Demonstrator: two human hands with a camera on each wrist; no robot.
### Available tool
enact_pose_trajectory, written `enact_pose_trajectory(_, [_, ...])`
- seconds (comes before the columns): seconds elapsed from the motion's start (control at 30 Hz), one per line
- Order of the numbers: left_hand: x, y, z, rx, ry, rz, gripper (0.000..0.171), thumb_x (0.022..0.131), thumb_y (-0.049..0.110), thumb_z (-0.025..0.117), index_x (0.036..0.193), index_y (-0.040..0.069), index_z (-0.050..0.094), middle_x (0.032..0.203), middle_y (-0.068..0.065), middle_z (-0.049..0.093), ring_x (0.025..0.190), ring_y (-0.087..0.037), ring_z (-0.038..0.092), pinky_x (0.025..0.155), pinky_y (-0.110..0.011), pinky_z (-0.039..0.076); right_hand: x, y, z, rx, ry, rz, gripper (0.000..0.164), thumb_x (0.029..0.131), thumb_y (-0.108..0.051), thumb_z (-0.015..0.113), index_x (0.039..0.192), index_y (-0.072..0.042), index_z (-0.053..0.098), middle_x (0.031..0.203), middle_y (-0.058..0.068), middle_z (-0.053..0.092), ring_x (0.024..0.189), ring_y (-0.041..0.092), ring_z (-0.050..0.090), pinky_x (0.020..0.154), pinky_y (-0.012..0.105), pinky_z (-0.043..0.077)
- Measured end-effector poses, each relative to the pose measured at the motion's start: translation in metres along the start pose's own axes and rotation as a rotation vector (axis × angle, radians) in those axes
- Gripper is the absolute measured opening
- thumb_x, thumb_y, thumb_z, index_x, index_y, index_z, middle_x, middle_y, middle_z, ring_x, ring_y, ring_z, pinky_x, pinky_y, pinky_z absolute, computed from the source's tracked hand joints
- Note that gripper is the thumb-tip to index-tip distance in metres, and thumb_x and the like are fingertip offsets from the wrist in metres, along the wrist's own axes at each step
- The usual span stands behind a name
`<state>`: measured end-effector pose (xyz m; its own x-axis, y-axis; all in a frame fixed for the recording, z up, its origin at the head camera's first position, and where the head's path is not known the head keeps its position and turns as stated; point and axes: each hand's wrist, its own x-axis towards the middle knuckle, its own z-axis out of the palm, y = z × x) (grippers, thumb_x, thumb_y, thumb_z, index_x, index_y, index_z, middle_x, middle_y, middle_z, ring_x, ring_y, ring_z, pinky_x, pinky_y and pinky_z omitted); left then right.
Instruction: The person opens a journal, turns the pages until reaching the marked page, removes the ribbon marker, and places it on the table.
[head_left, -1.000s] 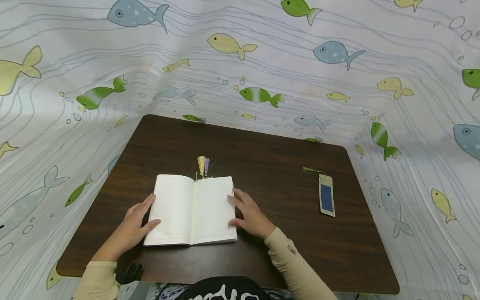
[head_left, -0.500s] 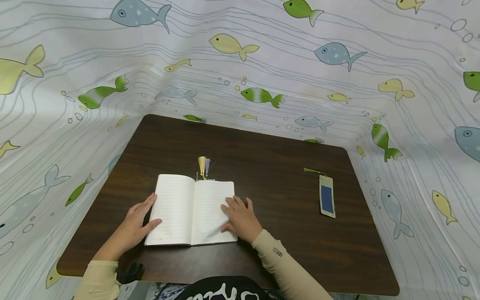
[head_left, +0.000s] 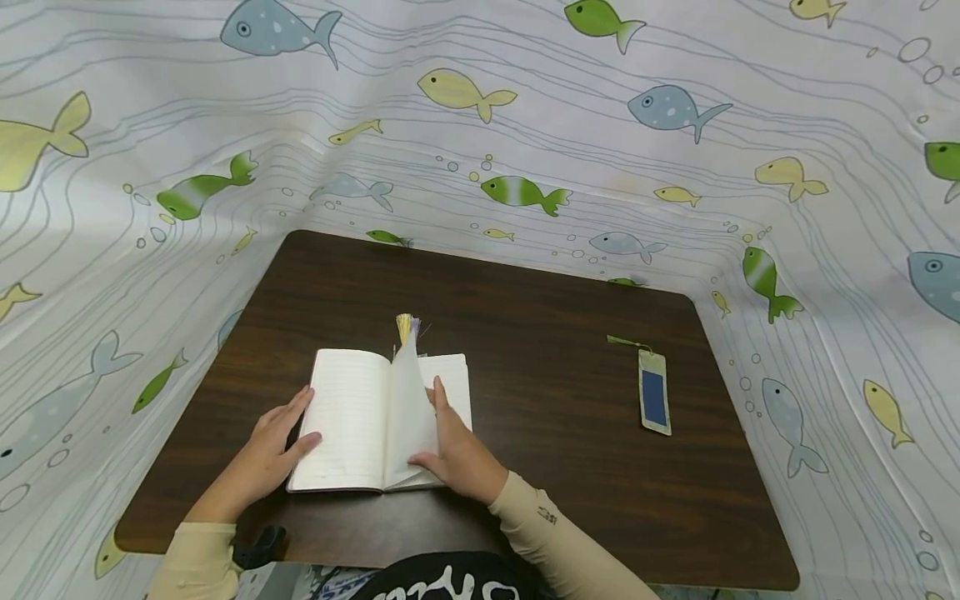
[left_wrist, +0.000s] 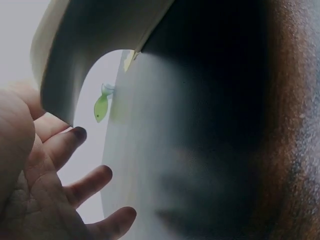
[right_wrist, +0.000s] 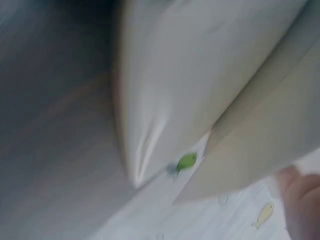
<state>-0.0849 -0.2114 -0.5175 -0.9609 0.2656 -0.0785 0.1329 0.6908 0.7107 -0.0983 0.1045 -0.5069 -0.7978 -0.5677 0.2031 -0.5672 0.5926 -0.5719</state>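
Note:
An open notebook (head_left: 348,417) with lined pages lies on the dark table. My left hand (head_left: 262,450) holds its left edge, thumb over the page; in the left wrist view its fingers (left_wrist: 95,185) are spread beside the notebook's corner (left_wrist: 60,95). A loose page (head_left: 410,425) stands half lifted from the right side, its outer edge between the thumb and fingers of my right hand (head_left: 467,454). That same lifted page (right_wrist: 250,155) slants across the right wrist view, where only part of the right hand (right_wrist: 302,205) shows. A yellow tassel (head_left: 404,327) and a purple one stick out above the notebook.
A bookmark (head_left: 652,392) with a blue panel and a green tassel lies at the right of the brown table (head_left: 540,350). White cloth (head_left: 570,142) printed with fish surrounds the table's back and sides. A black object (head_left: 260,546) sits beside the left wrist.
My right hand has moved left from the notebook's right edge across the right page and lifted one page toward the spine. My left hand has stayed in place.

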Motion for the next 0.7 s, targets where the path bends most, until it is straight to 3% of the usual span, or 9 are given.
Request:
enact_pose_trajectory(0.1, [0.000,0.002,0.000,-0.045,0.011,0.023,0.065,0.104,0.032,0.041,0.156,0.008,0.011,0.158,-0.024,0.014,0.136,-0.051,0.015,0.097,-0.073,0.021,0.001,-0.007,0.004,0.274,-0.130,0.076,0.107,0.091,-0.034,0.068,0.153,-0.014,-0.016,0.162,0.008,0.009,0.146,0.020,0.021,0.115,0.039,0.028])
enact_pose_trajectory(0.17, [0.001,0.002,0.000,-0.070,0.025,0.035,0.059,0.106,0.028,0.035,0.156,0.007,0.012,0.158,-0.026,0.014,0.135,-0.052,0.014,0.097,-0.074,0.019,0.002,-0.009,0.007,0.396,-0.204,0.096,0.103,0.093,-0.037,0.064,0.153,-0.020,-0.018,0.163,0.001,-0.002,0.148,0.017,0.013,0.116,0.039,0.025])
enact_pose_trajectory(0.23, [0.001,0.002,0.001,-0.096,0.038,0.041,0.056,0.107,0.028,0.029,0.155,0.006,0.012,0.157,-0.027,0.014,0.135,-0.053,0.013,0.096,-0.075,0.017,0.004,-0.010,0.010,0.456,-0.267,0.071,0.102,0.092,-0.051,0.058,0.153,-0.021,-0.018,0.162,-0.002,-0.011,0.149,0.016,0.005,0.118,0.039,0.020])
enact_pose_trajectory(0.4, [-0.001,0.003,0.002,-0.141,0.039,0.037,0.055,0.107,0.031,0.021,0.156,0.009,0.009,0.157,-0.027,0.013,0.136,-0.054,0.010,0.094,-0.078,0.014,0.006,-0.008,0.013,0.470,-0.345,-0.044,0.106,0.082,-0.081,0.028,0.152,-0.019,-0.021,0.163,0.000,-0.009,0.149,0.015,0.005,0.118,0.035,0.020])
enact_pose_trajectory(0.57, [-0.001,0.006,0.001,-0.154,0.036,0.039,0.054,0.107,0.031,0.019,0.156,0.009,0.010,0.157,-0.028,0.013,0.135,-0.055,0.011,0.093,-0.078,0.015,0.010,-0.003,0.015,0.529,-0.415,-0.123,0.095,0.084,-0.077,0.013,0.154,-0.019,-0.016,0.162,-0.004,0.015,0.148,0.011,0.012,0.118,0.034,0.021])
enact_pose_trajectory(0.7, [0.003,0.006,0.001,-0.143,0.037,0.049,0.056,0.107,0.031,0.023,0.155,0.005,0.010,0.156,-0.029,0.013,0.135,-0.056,0.011,0.095,-0.078,0.014,0.013,-0.004,0.020,0.366,-0.493,-0.156,0.082,0.092,-0.070,0.009,0.157,-0.021,0.003,0.162,-0.007,0.016,0.148,0.009,0.011,0.119,0.045,0.017])
